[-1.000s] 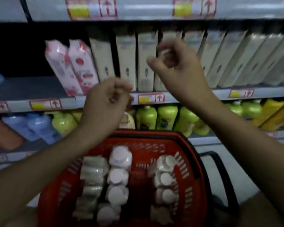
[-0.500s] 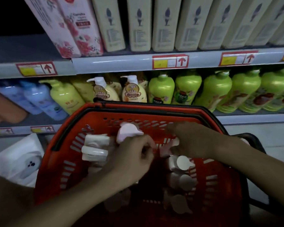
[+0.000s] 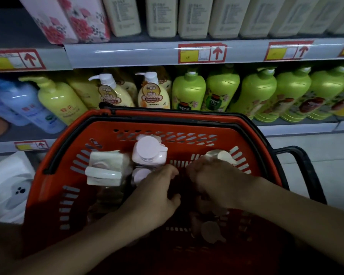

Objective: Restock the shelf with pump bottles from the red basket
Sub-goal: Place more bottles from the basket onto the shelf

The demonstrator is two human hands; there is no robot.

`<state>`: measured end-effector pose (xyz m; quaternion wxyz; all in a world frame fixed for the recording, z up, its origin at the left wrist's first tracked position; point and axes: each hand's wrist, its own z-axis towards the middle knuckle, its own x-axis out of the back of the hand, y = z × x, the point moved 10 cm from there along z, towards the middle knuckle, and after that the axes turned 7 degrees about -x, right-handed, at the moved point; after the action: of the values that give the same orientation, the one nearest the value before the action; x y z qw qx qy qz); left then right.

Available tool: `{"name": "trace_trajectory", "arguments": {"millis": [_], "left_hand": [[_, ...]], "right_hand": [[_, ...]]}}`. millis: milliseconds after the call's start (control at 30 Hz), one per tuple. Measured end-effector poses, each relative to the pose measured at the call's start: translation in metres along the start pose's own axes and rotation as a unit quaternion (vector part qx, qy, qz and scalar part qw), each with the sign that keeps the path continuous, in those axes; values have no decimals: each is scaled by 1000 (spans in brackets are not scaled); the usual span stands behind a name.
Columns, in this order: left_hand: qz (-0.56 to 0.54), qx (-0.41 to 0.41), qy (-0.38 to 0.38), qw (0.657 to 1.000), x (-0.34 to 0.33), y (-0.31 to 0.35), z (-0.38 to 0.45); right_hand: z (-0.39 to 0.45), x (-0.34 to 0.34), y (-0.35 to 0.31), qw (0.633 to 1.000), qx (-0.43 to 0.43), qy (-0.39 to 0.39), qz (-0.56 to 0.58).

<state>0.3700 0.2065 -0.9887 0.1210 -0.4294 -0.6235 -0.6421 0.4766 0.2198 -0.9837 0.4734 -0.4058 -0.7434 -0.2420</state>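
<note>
Reaching deeper than before, both hands [image 3: 157, 197] [image 3: 216, 181] inside red basket [image 3: 187, 128]

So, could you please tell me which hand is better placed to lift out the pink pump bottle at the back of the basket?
Probably the left hand: its fingers lie right beside the pink pump bottle. The right hand is lower, over the cream-capped bottles on the red basket's other side.

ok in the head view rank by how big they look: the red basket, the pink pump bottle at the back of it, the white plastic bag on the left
1. red basket, by far the largest.
2. white plastic bag, partly cut off by the frame edge.
3. pink pump bottle, smallest; only its top shows, so its full size is unsure.
</note>
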Motion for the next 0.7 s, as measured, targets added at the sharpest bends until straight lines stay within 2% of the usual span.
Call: {"name": "trace_trajectory", "arguments": {"millis": [67,200,300,400,567,700], "left_hand": [[7,-4,-2,1000,-1,1,-2],[17,-10,-16,1000,-5,3,-3],[26,-11,-32,999,-7,2,-1],[25,-10,-27,999,-5,3,1],[37,-29,-8,999,5,19,4],[62,-91,29,994,20,54,8]], "right_hand": [[6,6,17,998,-47,31,-31],[7,3,60,982,-143,-8,-122],[2,-4,72,982,-171,-27,-82],[0,0,71,986,-163,-19,-39],[-2,22,50,991,-108,42,-69],[-13,91,30,983,-81,167,16]]}}
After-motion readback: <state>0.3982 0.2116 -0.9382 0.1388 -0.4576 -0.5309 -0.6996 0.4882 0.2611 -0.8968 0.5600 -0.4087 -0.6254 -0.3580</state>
